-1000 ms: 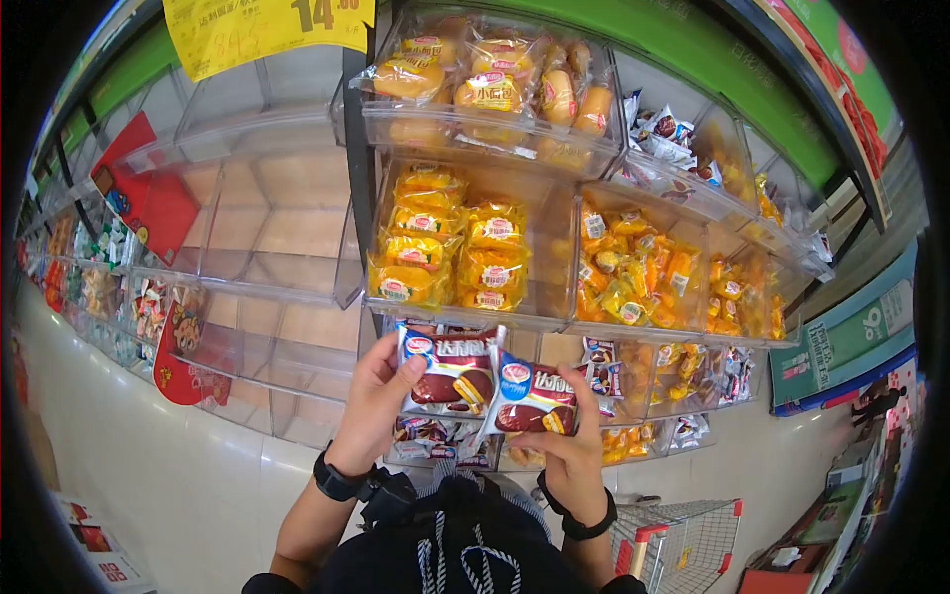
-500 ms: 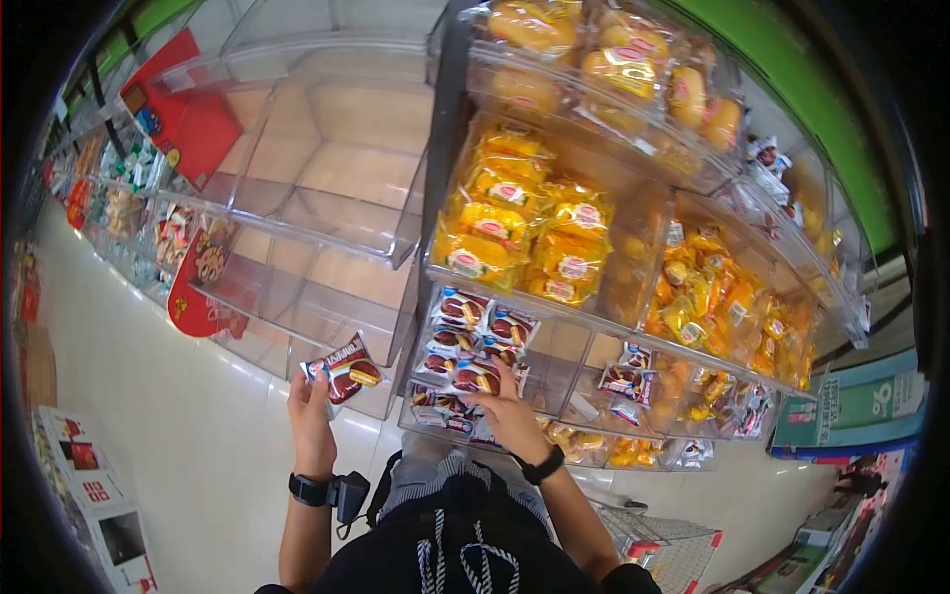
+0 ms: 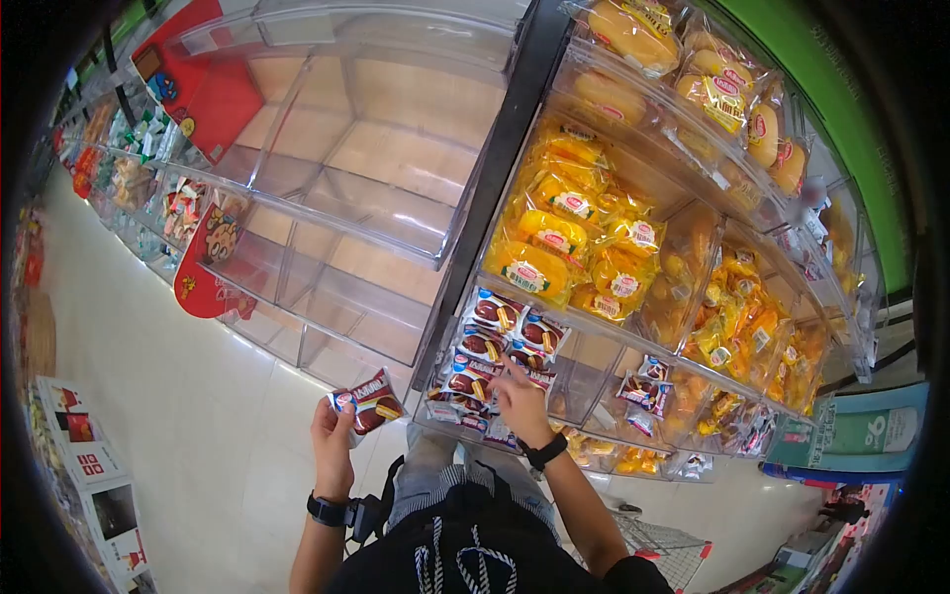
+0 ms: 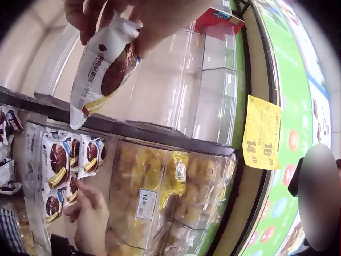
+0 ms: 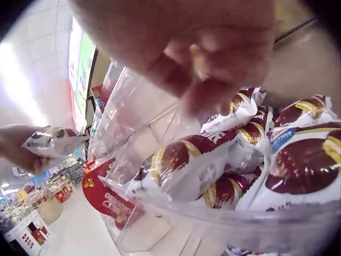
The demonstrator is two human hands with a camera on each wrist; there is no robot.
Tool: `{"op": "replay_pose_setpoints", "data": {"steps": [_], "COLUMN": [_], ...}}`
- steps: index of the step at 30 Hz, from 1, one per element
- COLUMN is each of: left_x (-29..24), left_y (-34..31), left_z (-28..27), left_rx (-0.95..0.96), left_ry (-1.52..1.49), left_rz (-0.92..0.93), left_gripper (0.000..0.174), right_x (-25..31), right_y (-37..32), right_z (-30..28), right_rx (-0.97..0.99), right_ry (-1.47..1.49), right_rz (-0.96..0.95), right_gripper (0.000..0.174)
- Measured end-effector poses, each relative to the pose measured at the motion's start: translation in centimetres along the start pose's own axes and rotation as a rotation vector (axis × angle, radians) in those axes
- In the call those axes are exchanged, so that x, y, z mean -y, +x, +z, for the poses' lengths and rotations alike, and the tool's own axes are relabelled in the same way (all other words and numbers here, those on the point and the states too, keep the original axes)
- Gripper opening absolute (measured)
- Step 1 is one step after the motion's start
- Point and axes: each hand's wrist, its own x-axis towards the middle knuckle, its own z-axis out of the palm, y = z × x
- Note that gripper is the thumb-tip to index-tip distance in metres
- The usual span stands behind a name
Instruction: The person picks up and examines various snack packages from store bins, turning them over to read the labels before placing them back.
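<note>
My left hand point(image 3: 334, 447) holds a wrapped chocolate pie point(image 3: 368, 403) out to the left, over the floor, with the thumb across one end of the wrapper. Its white, brown and red packet also shows close up in the left wrist view. My right hand point(image 3: 522, 406) hovers over a clear plastic bin point(image 5: 266, 229) of similar wrapped chocolate pies point(image 3: 477, 378). Its index finger points forward, with the fingertips right at the packets. In the right wrist view the fingers bend loosely above the pies, with nothing between them.
Above the pies, another clear bin holds yellow-wrapped cakes point(image 3: 554, 238), with orange packets point(image 3: 737, 322) to their right. Bare clear compartments point(image 3: 396, 148) stand to the left beyond a dark post point(image 3: 500, 148). A shopping cart point(image 3: 663, 554) is at lower right.
Both hands held pies side by side one second ago. They have parted: the left carried its pie left, and the right lowered its pie onto the others in the bin and let go.
</note>
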Motion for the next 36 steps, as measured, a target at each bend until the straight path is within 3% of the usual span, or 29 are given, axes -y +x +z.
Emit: {"op": "replay_pose_setpoints", "data": {"steps": [1, 3, 4, 6, 7, 8, 10, 14, 19, 21, 23, 33, 36], "left_x": [0.3, 1.2, 1.7, 2.9, 4.1, 5.6, 7.0, 10.4, 10.3, 10.2, 10.1, 11.5, 11.5], "left_y": [0.0, 0.4, 0.7, 1.3, 1.4, 1.8, 2.4, 3.9, 3.9, 4.1, 4.2, 4.6, 5.2], "left_z": [0.1, 0.3, 1.0, 2.6, 3.7, 4.9, 7.3, 9.0, 9.4, 9.5, 9.6, 10.4, 10.6], "left_rx": [0.004, 0.219, 0.349, 0.604, 0.695, 0.785, 0.785, 0.708, 0.688, 0.691, 0.668, 0.552, 0.508], "left_ry": [-0.001, 0.165, 0.186, 0.367, 0.282, 0.196, 0.173, 0.116, 0.041, 0.039, 0.069, 0.045, 0.035], "left_rz": [0.000, -0.056, -0.081, -0.159, -0.174, -0.187, -0.202, -0.194, -0.258, -0.265, -0.371, -0.383, -0.400], "left_gripper": [0.024, 0.023, 0.023, 0.024, 0.025, 0.026, 0.028, 0.028, 0.026, 0.025, 0.029, 0.027, 0.029], "right_x": [-0.5, -2.8, -4.2, -6.2, -6.3, -4.7, -4.4, -4.4, -4.9, -5.8, -6.0, -6.9, -7.1], "right_y": [0.7, 2.3, 3.4, 5.7, 6.6, 7.7, 8.7, 9.2, 9.4, 9.5, 9.3, 8.6, 8.9], "right_z": [0.3, 1.9, 2.5, 2.7, 2.3, 1.0, 0.3, 0.1, 0.7, 0.6, 0.5, 2.3, 2.7], "right_rx": [-0.003, -0.380, -0.380, 0.035, 0.035, 0.147, 0.354, 0.388, 0.419, 0.478, 0.430, 0.239, 0.231], "right_ry": [-0.002, -0.071, -0.072, -0.081, -0.083, 0.141, 0.562, 0.708, 0.670, 0.780, 0.779, 0.945, 0.984], "right_rz": [0.002, 0.284, 0.285, 0.468, 0.470, 0.632, 0.876, 0.961, 0.990, 0.951, 0.937, 0.915, 0.910], "right_gripper": [0.010, 0.013, 0.013, 0.031, 0.031, 0.036, 0.040, 0.042, 0.041, 0.035, 0.033, 0.031, 0.021]}}
